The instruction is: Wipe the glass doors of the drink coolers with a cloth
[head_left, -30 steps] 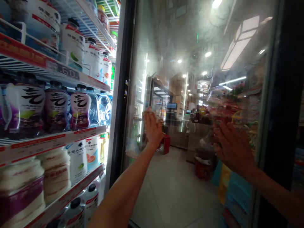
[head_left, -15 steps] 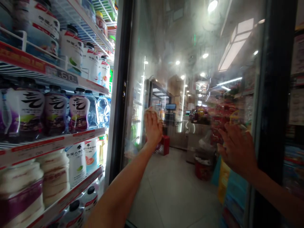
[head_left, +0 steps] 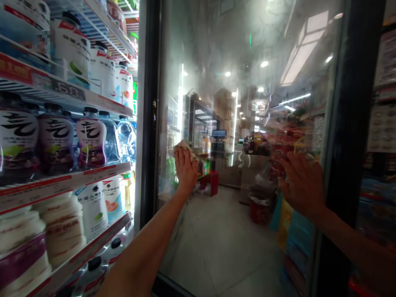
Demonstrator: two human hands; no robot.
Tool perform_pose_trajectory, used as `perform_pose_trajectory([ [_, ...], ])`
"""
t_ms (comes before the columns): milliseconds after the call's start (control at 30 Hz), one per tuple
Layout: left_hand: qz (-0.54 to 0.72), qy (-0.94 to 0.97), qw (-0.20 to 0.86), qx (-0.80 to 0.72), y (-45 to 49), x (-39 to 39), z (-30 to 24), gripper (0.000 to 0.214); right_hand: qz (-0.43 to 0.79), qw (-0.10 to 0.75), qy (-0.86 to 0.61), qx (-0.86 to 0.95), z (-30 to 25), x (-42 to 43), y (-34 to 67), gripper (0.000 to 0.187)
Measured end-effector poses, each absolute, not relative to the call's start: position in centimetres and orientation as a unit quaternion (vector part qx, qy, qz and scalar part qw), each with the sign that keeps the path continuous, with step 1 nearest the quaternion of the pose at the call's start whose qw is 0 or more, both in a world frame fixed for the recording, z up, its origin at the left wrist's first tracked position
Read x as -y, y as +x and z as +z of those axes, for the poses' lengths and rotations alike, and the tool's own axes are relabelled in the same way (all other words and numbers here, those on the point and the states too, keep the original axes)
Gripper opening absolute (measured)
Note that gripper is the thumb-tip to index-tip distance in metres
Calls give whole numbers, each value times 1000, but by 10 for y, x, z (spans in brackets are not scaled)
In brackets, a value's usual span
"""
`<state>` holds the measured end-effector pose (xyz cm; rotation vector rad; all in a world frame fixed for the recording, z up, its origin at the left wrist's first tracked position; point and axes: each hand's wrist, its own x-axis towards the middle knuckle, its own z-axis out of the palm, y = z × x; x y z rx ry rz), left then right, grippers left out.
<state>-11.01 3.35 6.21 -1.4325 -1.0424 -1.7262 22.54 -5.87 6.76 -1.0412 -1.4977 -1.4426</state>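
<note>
My left hand [head_left: 187, 171] presses a pale cloth [head_left: 185, 145] against the misted glass door [head_left: 213, 49] of a drinks fridge. The cloth shows above and beside my fingers; the rest of it is under the hand. On the right part of the same pane, near the dark door frame [head_left: 338, 132], my right hand [head_left: 303, 185] lies with its fingers spread. Nothing shows in that hand. Smears and haze cover the upper glass.
Fridge shelves at the left carry purple-labelled bottles [head_left: 91, 136], white-labelled bottles [head_left: 72, 49] and cream-coloured bottles [head_left: 63, 231]. A price rail [head_left: 102, 101] edges one shelf. Through the glass appear a shop floor, a red bin [head_left: 259, 210] and a red stool [head_left: 210, 181].
My left hand and the cloth have moved left and slightly down across the glass. My right hand remains spread against the pane. The whole view has shifted a little.
</note>
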Motion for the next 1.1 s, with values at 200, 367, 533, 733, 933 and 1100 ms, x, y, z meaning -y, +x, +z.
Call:
perform_pose_trajectory([
  [200,-495,-727,418,227,-6,-5,31,47,-549,415,-417,594,68,62,222,48],
  [367,-573,-656,384,307,-74,-21,13,46,-574,406,-408,583,68,61,222,45],
  [533,-701,-450,305,461,-142,-41,-5,52,-581,418,-405,568,62,55,220,52],
  [733,-577,-644,399,305,-48,-17,-26,48,-554,427,-419,579,61,59,216,52],
  [933,-649,-572,344,364,-102,-29,-40,46,-546,432,-424,580,62,60,216,48],
  [1100,-738,-410,278,459,-133,-45,-40,50,-560,427,-417,575,60,56,219,52],
])
